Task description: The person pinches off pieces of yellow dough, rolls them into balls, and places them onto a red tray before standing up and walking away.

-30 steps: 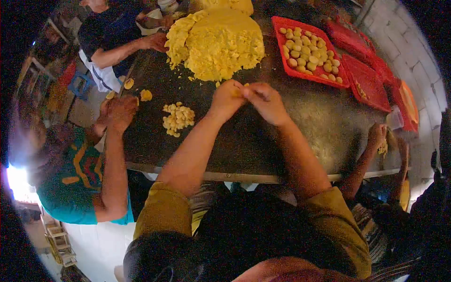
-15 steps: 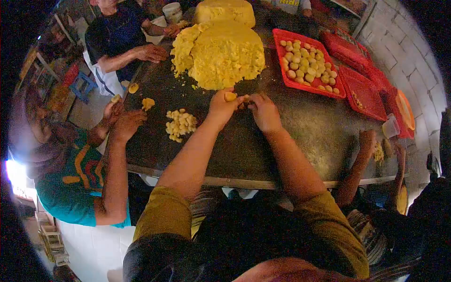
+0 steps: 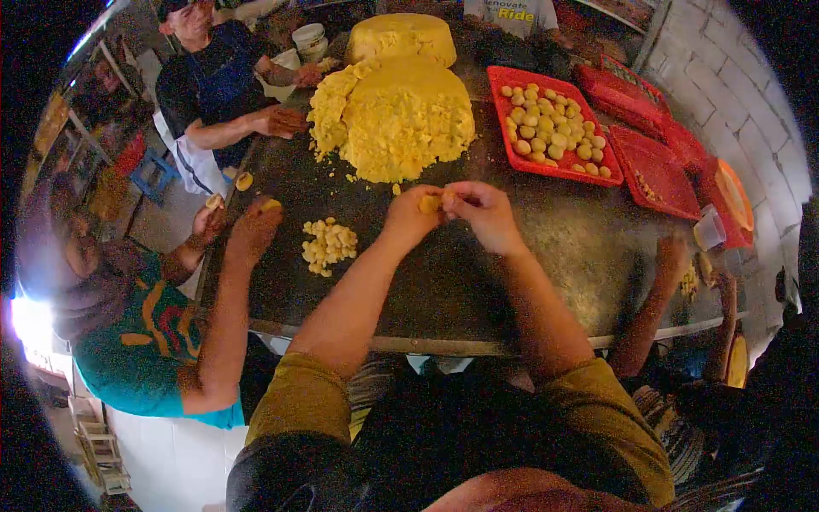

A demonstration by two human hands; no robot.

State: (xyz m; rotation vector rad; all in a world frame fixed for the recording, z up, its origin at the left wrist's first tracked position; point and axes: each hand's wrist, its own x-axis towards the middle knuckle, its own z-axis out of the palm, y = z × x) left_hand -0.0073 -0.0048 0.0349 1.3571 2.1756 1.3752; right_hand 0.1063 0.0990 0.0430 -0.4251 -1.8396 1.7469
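On the table [image 3: 409,307] beyond the right hand [image 3: 486,215], a red tray [image 3: 497,101] holds balls [image 3: 559,139].

Broad dark worktop [image 3: 444,290]: paler along its front edge.
Crumbly yellow dough-like mound [image 3: 409,119]: far middle, a smooth yellow block [image 3: 401,38] just behind.
Heap of small pale-yellow lumps [image 3: 328,246]: left of centre.
Shallow red plastic tray [image 3: 509,77]: far right, a second red tray [image 3: 665,166] beside it.
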